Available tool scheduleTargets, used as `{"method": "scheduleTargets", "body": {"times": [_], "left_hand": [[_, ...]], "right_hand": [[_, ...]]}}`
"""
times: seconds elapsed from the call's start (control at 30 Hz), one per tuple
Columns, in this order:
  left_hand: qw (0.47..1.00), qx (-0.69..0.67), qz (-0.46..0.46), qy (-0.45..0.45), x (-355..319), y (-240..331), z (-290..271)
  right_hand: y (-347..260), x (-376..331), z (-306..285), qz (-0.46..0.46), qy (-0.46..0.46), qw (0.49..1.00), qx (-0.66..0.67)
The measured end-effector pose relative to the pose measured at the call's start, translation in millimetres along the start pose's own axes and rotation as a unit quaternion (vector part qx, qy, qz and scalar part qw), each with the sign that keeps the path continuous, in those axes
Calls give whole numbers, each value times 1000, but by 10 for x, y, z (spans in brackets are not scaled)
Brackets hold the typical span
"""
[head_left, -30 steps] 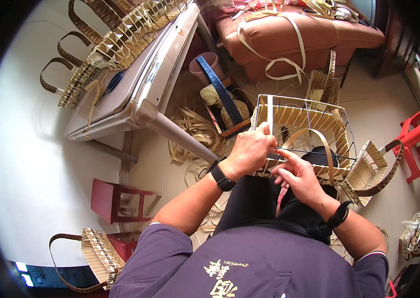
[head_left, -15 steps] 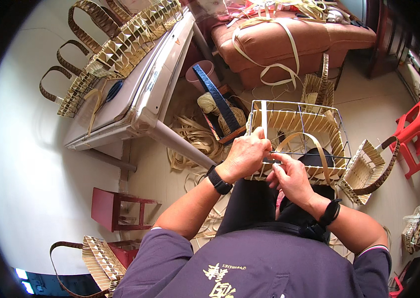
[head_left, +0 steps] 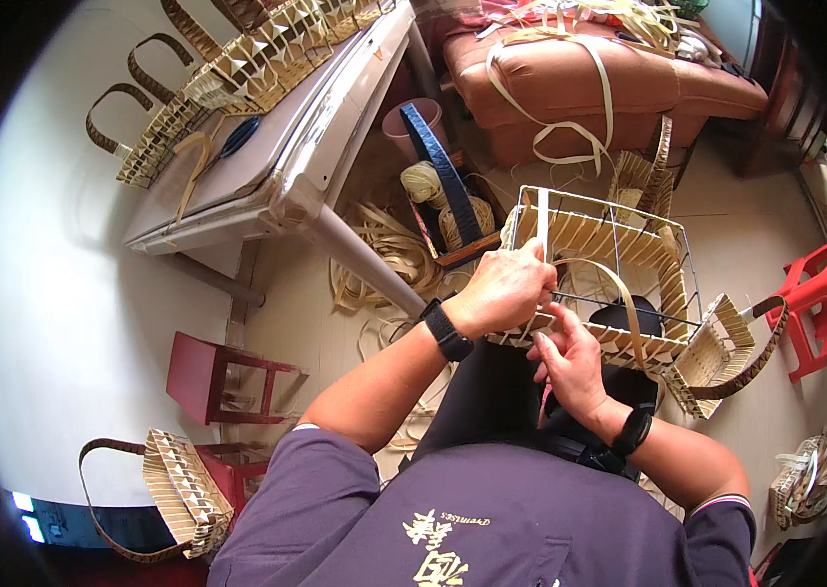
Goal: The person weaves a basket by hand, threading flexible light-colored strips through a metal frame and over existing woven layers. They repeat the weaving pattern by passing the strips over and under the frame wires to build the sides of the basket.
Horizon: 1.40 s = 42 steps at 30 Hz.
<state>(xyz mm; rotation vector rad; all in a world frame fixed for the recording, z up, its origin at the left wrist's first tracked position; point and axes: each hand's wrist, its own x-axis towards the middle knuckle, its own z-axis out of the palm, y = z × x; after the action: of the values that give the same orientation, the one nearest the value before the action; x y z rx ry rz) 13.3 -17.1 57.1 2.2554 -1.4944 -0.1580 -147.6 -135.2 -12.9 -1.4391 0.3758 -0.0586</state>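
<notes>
Left grip (head_left: 511,289) closed on pale strip (head_left: 542,217); right grip (head_left: 575,370) half-curled, hold unclear
Basket (head_left: 673,279) over knees (head_left: 484,396): lower walls wrapped, upper wire (head_left: 684,229) mostly bare; wrapping looks partway

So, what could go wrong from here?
The pale strip seems to be gripped by the left hand; it might slacken if those fingers slip.

The looped strip arches loose beside the right hand, so it could get snagged.

The half-covered basket seems propped at the knees, so a shift of the legs might tilt it.
</notes>
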Motion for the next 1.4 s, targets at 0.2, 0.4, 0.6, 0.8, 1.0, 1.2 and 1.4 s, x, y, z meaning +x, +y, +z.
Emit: {"method": "scheduleTargets", "body": {"times": [0.2, 0.4, 0.6, 0.8, 1.0, 1.2, 1.4], "left_hand": [[1000, 17, 3, -1, -9, -1, -41], [1000, 19, -1, -3, 21, 41, -47], [998, -38, 24, 42, -122, -11, -42], [990, -70, 85, 86, -179, 11, 31], [975, -35, 117, 183, -212, 8, 248], [963, -21, 135, 234, -182, -161, 359], [965, -19, 138, 224, -168, -82, 376]], "right_hand": [[-113, -24, -20, -15, -13, 999, 36], [-244, 180, -276, 93, -106, 971, 193], [-698, -248, -573, -160, -103, 947, -260], [-967, -491, -863, -211, -196, 953, -91], [-1355, -858, -994, 45, -438, 896, -52], [-1300, -1901, -1896, -107, -594, 797, -22], [-1381, -1791, -1872, -111, -246, 950, -155]]}}
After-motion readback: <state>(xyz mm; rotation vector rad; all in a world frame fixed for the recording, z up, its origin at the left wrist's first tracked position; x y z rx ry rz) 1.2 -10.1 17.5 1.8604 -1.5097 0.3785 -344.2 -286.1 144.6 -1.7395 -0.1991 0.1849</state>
